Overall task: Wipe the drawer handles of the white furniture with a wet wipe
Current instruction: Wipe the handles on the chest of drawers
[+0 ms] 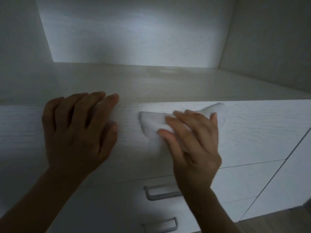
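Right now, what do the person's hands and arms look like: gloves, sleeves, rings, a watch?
Both are bare. The left hand and right hand show no gloves or rings. The left forearm and right forearm show no sleeve, watch or band down to the frame's edge. Dim light could hide small marks.

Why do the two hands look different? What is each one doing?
The left hand rests flat on the top drawer front and holds nothing. The right hand presses a white wipe against it. The left hand is in shadow and looks darker, while the right hand is lighter and a bit blurred. Both touch the same drawer.
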The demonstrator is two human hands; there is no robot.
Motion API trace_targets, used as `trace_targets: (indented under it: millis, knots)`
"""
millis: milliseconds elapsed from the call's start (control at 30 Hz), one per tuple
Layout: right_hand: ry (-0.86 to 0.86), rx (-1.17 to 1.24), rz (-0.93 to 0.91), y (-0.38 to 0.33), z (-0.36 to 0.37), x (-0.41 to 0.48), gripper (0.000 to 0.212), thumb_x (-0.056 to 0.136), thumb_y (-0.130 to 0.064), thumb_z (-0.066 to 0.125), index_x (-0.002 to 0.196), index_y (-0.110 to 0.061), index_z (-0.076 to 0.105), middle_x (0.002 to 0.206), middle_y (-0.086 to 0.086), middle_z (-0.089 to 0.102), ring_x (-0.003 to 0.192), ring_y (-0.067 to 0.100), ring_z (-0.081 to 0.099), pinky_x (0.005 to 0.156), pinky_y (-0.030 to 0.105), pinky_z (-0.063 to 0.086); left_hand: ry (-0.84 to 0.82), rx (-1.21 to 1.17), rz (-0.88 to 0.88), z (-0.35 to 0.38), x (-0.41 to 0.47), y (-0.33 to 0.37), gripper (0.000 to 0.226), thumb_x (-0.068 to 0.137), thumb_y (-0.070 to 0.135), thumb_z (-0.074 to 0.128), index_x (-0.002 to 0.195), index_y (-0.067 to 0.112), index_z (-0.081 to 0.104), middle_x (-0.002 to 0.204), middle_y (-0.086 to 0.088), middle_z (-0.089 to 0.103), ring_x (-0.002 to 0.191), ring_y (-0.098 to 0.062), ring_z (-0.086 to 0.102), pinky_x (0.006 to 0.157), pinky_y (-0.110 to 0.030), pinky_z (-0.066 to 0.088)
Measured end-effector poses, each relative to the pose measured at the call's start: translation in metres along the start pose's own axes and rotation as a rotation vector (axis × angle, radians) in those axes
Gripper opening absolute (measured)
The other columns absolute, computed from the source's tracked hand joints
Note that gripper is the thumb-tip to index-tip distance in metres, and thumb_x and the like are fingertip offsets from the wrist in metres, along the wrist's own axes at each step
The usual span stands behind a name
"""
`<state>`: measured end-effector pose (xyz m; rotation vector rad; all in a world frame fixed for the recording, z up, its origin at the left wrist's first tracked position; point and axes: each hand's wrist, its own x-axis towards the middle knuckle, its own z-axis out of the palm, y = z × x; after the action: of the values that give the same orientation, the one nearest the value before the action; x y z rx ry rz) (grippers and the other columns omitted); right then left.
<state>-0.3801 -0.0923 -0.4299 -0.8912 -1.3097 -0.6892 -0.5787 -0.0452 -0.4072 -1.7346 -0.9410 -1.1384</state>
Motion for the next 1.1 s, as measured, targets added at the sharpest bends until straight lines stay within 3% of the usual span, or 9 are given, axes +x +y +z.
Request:
trace_targets:
  millis: [100, 200, 367, 467, 567, 667, 833, 967, 1100]
  knots:
    - [0.046, 0.037, 0.035, 0.004, 0.002, 0.003, 0.019, 0.096, -0.031, 0.058, 0.1, -0.015, 0.066, 0.098, -0.001, 0.061, 0.102, 0.016, 0.053, 0.104, 0.046, 0.038, 0.011, 0.002, -0.011, 0.0, 0.0, 0.002, 0.041, 0.101, 0.03, 0.04, 0.134, 0.009, 0.053, 0.126, -0.015, 0.053, 0.112, -0.037, 0.044, 0.102, -0.048, 0.028]
    - [0.033, -0.02, 0.057, -0.007, 0.012, 0.001, 0.028, 0.097, -0.035, 0.053, 0.097, -0.013, 0.07, 0.093, 0.0, 0.068, 0.101, 0.017, 0.052, 0.106, 0.048, 0.034, 0.003, -0.011, -0.011, 0.0, 0.001, 0.001, 0.04, 0.101, 0.029, 0.039, 0.133, 0.009, 0.054, 0.124, -0.016, 0.056, 0.111, -0.037, 0.045, 0.101, -0.05, 0.03]
    - [0.022, 0.035, 0.081, 0.007, 0.003, -0.001, 0.02, 0.097, -0.032, 0.054, 0.103, -0.016, 0.064, 0.102, -0.004, 0.058, 0.109, -0.002, 0.047, 0.109, 0.041, 0.034, 0.0, -0.028, -0.024, 0.001, 0.0, 0.003, 0.041, 0.102, 0.03, 0.036, 0.133, 0.01, 0.052, 0.124, -0.017, 0.056, 0.112, -0.037, 0.045, 0.101, -0.051, 0.03]
    - [0.004, 0.016, 0.065, -0.018, 0.019, -0.005, 0.021, 0.099, -0.029, 0.05, 0.104, -0.013, 0.063, 0.104, -0.004, 0.054, 0.105, 0.009, 0.052, 0.115, 0.039, 0.023, -0.002, -0.028, -0.022, 0.002, -0.001, 0.002, 0.041, 0.102, 0.031, 0.036, 0.134, 0.01, 0.051, 0.125, -0.018, 0.056, 0.112, -0.037, 0.045, 0.1, -0.053, 0.032]
    - [-0.006, 0.034, -0.017, -0.012, 0.017, -0.007, 0.022, 0.099, -0.025, 0.053, 0.105, -0.01, 0.069, 0.107, -0.005, 0.064, 0.102, 0.013, 0.058, 0.112, 0.037, 0.028, 0.016, -0.003, -0.01, 0.002, 0.0, 0.001, 0.041, 0.102, 0.029, 0.036, 0.132, 0.009, 0.055, 0.122, -0.019, 0.06, 0.11, -0.037, 0.046, 0.102, -0.047, 0.027]
    - [-0.007, -0.011, -0.062, -0.011, 0.019, -0.01, 0.022, 0.1, -0.026, 0.053, 0.115, -0.015, 0.063, 0.118, 0.0, 0.062, 0.114, 0.019, 0.056, 0.114, 0.041, 0.025, 0.029, 0.021, -0.005, 0.002, 0.001, 0.002, 0.04, 0.101, 0.027, 0.038, 0.129, 0.008, 0.058, 0.12, -0.019, 0.062, 0.109, -0.036, 0.046, 0.104, -0.046, 0.024]
    - [-0.118, -0.001, -0.133, -0.022, 0.024, -0.004, 0.027, 0.104, -0.027, 0.041, 0.122, -0.011, 0.054, 0.128, 0.005, 0.055, 0.122, 0.017, 0.052, 0.115, 0.032, 0.024, 0.023, 0.025, 0.01, 0.001, 0.001, 0.0, 0.041, 0.101, 0.026, 0.038, 0.13, 0.008, 0.059, 0.12, -0.019, 0.062, 0.109, -0.036, 0.046, 0.104, -0.045, 0.025]
    - [-0.002, -0.163, -0.093, 0.004, 0.007, -0.005, 0.025, 0.102, -0.029, 0.049, 0.122, -0.019, 0.06, 0.124, 0.003, 0.058, 0.117, 0.022, 0.054, 0.112, 0.044, 0.028, 0.021, 0.019, -0.009, 0.002, 0.0, 0.002, 0.041, 0.102, 0.026, 0.036, 0.13, 0.008, 0.059, 0.12, -0.017, 0.063, 0.11, -0.035, 0.048, 0.105, -0.046, 0.026]
    - [0.061, -0.249, -0.07, -0.014, 0.033, 0.002, 0.026, 0.098, -0.037, 0.052, 0.102, -0.022, 0.072, 0.116, -0.002, 0.068, 0.112, 0.019, 0.055, 0.106, 0.059, 0.027, 0.026, 0.02, -0.001, 0.001, 0.002, 0.001, 0.04, 0.102, 0.024, 0.036, 0.131, 0.008, 0.058, 0.12, -0.017, 0.061, 0.11, -0.035, 0.047, 0.105, -0.044, 0.025]
